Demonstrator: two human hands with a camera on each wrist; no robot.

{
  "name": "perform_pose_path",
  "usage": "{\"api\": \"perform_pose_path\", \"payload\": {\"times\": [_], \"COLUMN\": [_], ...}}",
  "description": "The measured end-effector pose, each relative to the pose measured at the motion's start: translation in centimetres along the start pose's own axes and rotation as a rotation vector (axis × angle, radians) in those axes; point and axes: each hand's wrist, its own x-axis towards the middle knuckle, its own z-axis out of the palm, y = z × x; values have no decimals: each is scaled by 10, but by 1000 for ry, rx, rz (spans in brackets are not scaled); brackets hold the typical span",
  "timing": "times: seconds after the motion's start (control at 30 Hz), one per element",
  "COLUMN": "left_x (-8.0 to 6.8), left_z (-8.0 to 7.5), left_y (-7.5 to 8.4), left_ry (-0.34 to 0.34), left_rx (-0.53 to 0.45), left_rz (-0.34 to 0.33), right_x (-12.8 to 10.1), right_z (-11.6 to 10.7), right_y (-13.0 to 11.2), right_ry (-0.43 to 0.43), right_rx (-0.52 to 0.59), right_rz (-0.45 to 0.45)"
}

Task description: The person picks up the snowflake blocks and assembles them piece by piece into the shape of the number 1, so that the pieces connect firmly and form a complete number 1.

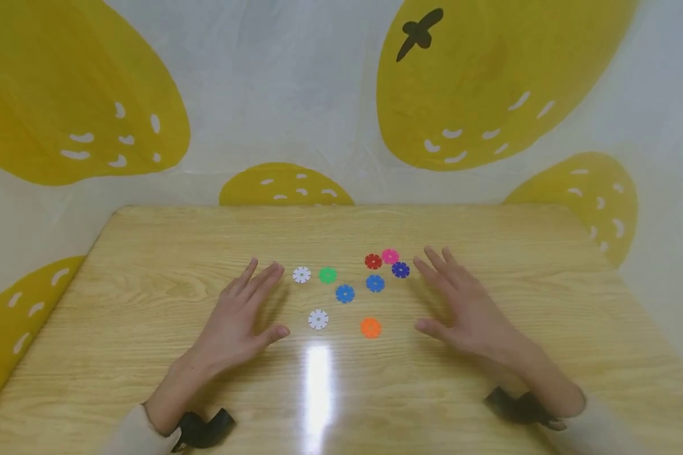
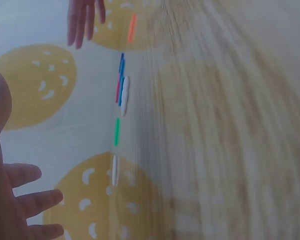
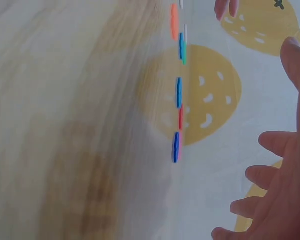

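Several notched plastic discs lie flat between my two hands. Nearest my left hand (image 1: 236, 325) is a white disc (image 1: 301, 275), with a green disc (image 1: 327, 275) beside it and a second white disc (image 1: 319, 320) closer to me. Two lighter blue discs, one of them a blue disc (image 1: 344, 294), lie mid-group. By the fingertips of my right hand (image 1: 472, 309) are a dark blue disc (image 1: 401, 270), a pink disc (image 1: 390, 256) and a red disc (image 1: 373, 261). An orange disc (image 1: 370, 328) lies toward me. Both hands hold nothing, fingers spread, apart from the discs.
The discs rest on a wood-grain table (image 1: 148, 265), whose far edge meets a white cloth (image 1: 284, 82) printed with yellow shapes. A black wrist strap piece (image 1: 205, 430) hangs at the left wrist, another black piece (image 1: 520, 407) at the right. A bright reflection crosses the table front.
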Motion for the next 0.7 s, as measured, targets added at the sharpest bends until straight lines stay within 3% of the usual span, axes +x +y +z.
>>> {"api": "perform_pose_path", "payload": {"times": [0.33, 0.53, 0.7], "left_x": [6, 7, 7], "left_z": [11, 22, 27], "left_y": [7, 10, 9], "left_ry": [22, 11, 10], "left_rx": [-118, -263, -321], "left_rz": [26, -8, -15], "right_x": [7, 10, 15], "right_z": [13, 20, 17], "right_y": [-16, -16, -26], "right_ry": [18, 64, 88], "right_rx": [262, 340, 431], "right_rz": [-61, -123, -152]}}
